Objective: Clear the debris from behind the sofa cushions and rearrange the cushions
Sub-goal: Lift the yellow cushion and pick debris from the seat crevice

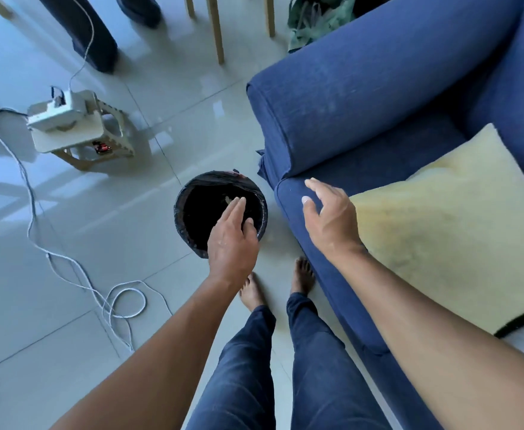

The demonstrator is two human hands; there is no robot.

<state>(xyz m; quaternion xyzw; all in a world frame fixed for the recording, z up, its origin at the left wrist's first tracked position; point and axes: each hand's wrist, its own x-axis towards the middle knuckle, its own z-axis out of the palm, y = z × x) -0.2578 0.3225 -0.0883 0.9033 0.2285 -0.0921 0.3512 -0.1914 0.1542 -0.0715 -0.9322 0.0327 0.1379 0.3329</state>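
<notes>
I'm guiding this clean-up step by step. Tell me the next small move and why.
Probably draw the left hand back from the bin and turn to the sofa. That hand hangs open over the black-lined bin and holds nothing, a pale scrap lies inside, and the right hand already hovers open over the seat edge beside the yellow cushion.

No text, label, brand, number or sign can be read on anything in view. A small red and black item (101,147) on the lower shelf of the stool (68,141) may carry print, but it is too small and blurred to make out.
</notes>
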